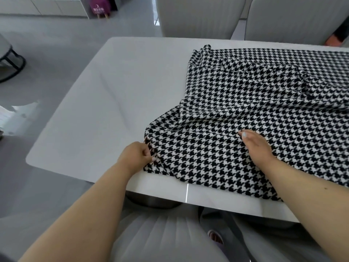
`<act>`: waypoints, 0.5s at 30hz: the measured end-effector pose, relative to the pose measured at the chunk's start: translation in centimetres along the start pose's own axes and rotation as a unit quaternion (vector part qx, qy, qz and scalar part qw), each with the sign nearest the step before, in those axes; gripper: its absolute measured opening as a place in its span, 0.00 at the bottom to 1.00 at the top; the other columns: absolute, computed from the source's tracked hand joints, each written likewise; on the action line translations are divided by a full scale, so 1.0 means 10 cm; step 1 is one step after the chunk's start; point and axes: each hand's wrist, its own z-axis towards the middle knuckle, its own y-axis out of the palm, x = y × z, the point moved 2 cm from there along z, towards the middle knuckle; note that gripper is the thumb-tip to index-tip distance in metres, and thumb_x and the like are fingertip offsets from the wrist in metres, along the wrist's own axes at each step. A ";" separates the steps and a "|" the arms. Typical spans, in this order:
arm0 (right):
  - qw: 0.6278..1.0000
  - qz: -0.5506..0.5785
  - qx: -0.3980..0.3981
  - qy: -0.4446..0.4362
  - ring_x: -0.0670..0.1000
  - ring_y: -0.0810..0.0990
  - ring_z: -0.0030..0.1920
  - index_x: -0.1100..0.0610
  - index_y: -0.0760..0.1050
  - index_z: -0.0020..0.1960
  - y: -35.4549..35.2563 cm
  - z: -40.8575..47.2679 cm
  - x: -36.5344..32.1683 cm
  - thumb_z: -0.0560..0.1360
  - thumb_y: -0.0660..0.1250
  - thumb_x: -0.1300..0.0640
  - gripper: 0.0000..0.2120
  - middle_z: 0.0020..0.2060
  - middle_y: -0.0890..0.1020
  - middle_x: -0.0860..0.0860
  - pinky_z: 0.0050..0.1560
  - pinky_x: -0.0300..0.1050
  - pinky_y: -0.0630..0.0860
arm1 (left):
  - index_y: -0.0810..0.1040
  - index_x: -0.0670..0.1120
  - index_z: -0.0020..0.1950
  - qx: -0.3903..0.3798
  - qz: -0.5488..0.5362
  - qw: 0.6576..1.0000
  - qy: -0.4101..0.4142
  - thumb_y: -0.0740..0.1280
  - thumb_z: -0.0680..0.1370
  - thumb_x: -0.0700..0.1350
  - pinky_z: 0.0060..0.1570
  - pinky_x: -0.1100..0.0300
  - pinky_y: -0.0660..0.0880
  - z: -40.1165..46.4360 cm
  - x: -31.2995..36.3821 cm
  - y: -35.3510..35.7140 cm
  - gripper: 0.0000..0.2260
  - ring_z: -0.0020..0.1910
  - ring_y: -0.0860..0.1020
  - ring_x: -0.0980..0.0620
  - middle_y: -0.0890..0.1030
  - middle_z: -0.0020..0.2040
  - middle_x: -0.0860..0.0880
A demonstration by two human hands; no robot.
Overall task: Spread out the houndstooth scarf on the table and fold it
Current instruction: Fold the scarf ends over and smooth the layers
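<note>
- We note a purple stool (100, 6) on the floor at far left, well apart from the white tabletop (90, 103).
- We find the left hand (135, 157) at the scarf's near-left edge, its fingers (148, 153) curled and pinching a bunched fold of cloth.
- We record the houndstooth scarf (255, 110) lying rumpled over the right part of the tabletop, one layer lapped over another, its near edge along the tabletop's front rim.
- We observe the right hand (257, 146) resting on the scarf, thumb out; the other fingers are hidden, so their hold cannot be told.
- We see two grey chairs (200, 16) beyond the far edge.
</note>
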 end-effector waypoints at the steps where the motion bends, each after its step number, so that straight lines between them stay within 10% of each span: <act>1: 1.000 -0.023 0.002 -0.008 0.51 0.63 0.73 0.50 0.72 0.69 0.00 -0.01 -0.02 0.75 0.47 0.32 0.33 0.72 0.69 0.47 0.74 0.59 0.56 | 0.73 0.45 0.33 -0.008 -0.020 1.000 0.001 0.75 0.72 0.48 0.31 0.62 0.66 -0.01 -0.03 -0.03 0.14 0.29 0.69 0.55 0.73 0.29 0.53; 10: 0.975 -0.197 0.011 -0.101 0.53 0.60 0.75 0.56 0.65 0.73 0.34 -0.22 -0.57 0.82 0.47 0.43 0.27 0.74 0.65 0.53 0.76 0.52 0.54 | 0.76 0.42 0.39 -0.089 -0.111 0.985 -0.093 0.72 0.75 0.42 0.43 0.57 0.78 -0.16 -0.53 -0.51 0.08 0.40 0.78 0.49 0.80 0.37 0.47; 15: 0.975 -0.200 0.000 -0.094 0.51 0.54 0.77 0.53 0.59 0.76 0.50 -0.30 -0.64 0.81 0.47 0.42 0.27 0.77 0.59 0.51 0.75 0.50 0.49 | 0.76 0.48 0.43 0.105 0.016 0.994 0.031 0.69 0.76 0.49 0.43 0.58 0.71 0.07 0.01 -0.50 0.07 0.46 0.76 0.50 0.78 0.44 0.51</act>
